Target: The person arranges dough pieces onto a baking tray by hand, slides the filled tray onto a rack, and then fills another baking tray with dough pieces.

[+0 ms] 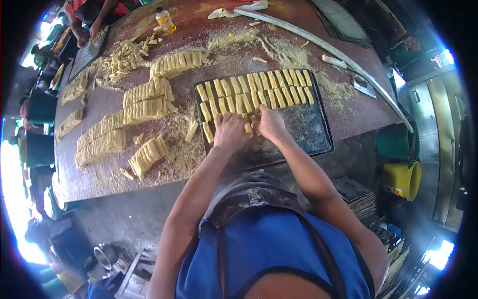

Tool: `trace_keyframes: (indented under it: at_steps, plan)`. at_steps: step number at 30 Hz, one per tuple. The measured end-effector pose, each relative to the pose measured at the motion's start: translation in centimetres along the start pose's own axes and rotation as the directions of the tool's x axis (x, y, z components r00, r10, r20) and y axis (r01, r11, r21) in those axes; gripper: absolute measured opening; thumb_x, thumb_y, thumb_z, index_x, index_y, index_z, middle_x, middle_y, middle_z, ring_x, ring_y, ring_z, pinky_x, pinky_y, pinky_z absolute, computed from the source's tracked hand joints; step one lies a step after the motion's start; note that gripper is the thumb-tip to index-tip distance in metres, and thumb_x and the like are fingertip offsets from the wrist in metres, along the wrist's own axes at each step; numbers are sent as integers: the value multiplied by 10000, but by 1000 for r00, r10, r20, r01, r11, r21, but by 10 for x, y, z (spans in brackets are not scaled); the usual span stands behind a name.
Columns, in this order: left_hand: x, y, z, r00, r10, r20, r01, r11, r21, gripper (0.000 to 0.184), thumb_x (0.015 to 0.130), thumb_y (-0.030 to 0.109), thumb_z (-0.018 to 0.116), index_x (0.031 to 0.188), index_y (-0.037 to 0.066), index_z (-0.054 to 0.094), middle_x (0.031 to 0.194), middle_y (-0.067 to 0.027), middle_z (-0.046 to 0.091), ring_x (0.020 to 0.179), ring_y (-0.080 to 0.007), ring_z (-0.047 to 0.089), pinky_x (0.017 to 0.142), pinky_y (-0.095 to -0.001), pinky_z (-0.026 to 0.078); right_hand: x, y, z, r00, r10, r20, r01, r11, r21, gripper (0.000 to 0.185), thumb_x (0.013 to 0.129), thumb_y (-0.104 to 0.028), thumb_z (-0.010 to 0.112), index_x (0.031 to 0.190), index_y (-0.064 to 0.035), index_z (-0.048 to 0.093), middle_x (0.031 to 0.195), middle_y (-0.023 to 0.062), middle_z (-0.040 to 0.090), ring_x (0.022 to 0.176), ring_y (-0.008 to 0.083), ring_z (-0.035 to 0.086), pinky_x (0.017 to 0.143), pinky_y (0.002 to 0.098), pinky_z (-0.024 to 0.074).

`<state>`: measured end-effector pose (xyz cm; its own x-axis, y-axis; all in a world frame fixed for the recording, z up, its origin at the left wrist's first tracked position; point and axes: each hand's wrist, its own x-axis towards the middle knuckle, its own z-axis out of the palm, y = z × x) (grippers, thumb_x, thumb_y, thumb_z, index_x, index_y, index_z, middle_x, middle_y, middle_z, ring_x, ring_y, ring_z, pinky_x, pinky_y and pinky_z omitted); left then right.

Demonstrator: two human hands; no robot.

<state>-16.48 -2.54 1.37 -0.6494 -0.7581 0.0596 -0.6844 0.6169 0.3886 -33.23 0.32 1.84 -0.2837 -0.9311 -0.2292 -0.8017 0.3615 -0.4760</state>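
Observation:
A dark baking tray (303, 137) lies at the table's near edge, with two rows of pale dough sticks (279, 79) across its upper part. A third row begins at its left side. Over that row, my left hand (230, 130) has its fingers bent down onto dough pieces, and some of its fingertips are hidden. Close on its right, my right hand (271, 123) holds a dough stick, its thumb and fingers pressed together around it. Left of the tray, cut dough sticks stand in stacked rows (144, 109), with a smaller pile (148, 157) nearer the edge.
Loose dough scraps (124, 60) and a bottle (165, 21) are at the back left. A long curved strip (328, 47) crosses the table's right side, near a metal scraper (364, 87). Another person's hands (88, 36) are at the far left. A yellow bucket (401, 180) stands right.

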Motion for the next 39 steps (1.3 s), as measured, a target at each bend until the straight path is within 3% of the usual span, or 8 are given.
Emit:
trace_keyframes:
  at_steps: [11, 17, 20, 22, 25, 30, 36, 39]
  plan:
    - [-102, -86, -48, 851, -338, -402, 373, 928, 11, 310, 848, 281, 768, 1129, 162, 714, 1200, -31, 681, 1182, -188, 565, 1113, -458, 250, 3, 13, 7, 994, -110, -28, 113, 977, 179, 345, 775, -201, 783, 1041, 5, 705, 926, 171, 735, 841, 296, 726, 783, 395, 586]
    - [-181, -160, -80, 691, -571, -443, 501, 820, -275, 356, 810, 228, 767, 1150, 145, 703, 1155, -65, 663, 1150, -251, 563, 1048, -414, 320, 5, 11, 18, 995, -22, -95, 42, 976, 215, 344, 766, -233, 800, 1033, -32, 718, 848, 134, 739, 788, 228, 729, 748, 340, 579]
    - [-199, -197, -105, 709, -529, -465, 527, 837, -149, 369, 812, 237, 767, 1160, 138, 696, 1174, -63, 657, 1140, -256, 568, 1033, -417, 340, 4, -39, 33, 912, -97, -398, 193, 959, 208, 332, 826, -236, 759, 1067, -14, 702, 862, 124, 738, 721, 188, 714, 664, 323, 584]
    - [-202, -218, -118, 724, -554, -410, 536, 827, -170, 459, 774, 239, 803, 1202, 133, 676, 1230, -79, 640, 1210, -266, 541, 1072, -430, 324, -2, -108, 55, 960, -220, -171, 273, 865, 420, 371, 872, -269, 718, 1134, -9, 675, 884, 122, 735, 700, 168, 701, 636, 314, 586]
    - [-195, -228, -137, 870, -484, -89, 483, 875, -44, 776, 650, 246, 889, 1348, 135, 569, 1418, -112, 520, 1362, -288, 430, 1149, -467, 279, -5, -203, 108, 901, -224, 373, 7, 865, 502, 493, 902, -312, 691, 1265, 6, 593, 834, 106, 715, 654, 103, 654, 682, 298, 576]
    - [-190, -242, -134, 869, -491, 55, 494, 859, -135, 886, 638, 242, 887, 1421, 147, 485, 1429, -114, 503, 1345, -305, 444, 1115, -506, 332, 10, -268, 177, 881, -117, 457, -113, 888, 446, 559, 827, -376, 770, 1156, 49, 615, 731, 82, 657, 611, 173, 599, 667, 356, 549]
    - [-198, -245, -115, 879, -462, -119, 443, 883, -158, 743, 710, 230, 821, 1380, 130, 518, 1391, -106, 532, 1300, -312, 476, 1082, -527, 335, 2, -290, 192, 936, -76, 344, 2, 978, 210, 475, 808, -339, 788, 1027, 59, 649, 1017, 198, 673, 844, 262, 660, 693, 370, 544]
    - [-197, -244, -107, 868, -471, -157, 450, 880, -154, 729, 720, 243, 814, 1376, 122, 520, 1385, -106, 536, 1303, -308, 472, 1089, -518, 329, -2, -293, 172, 840, -38, 542, -288, 814, 504, 533, 840, -363, 755, 1111, 66, 590, 1037, 197, 664, 859, 280, 666, 757, 377, 543]
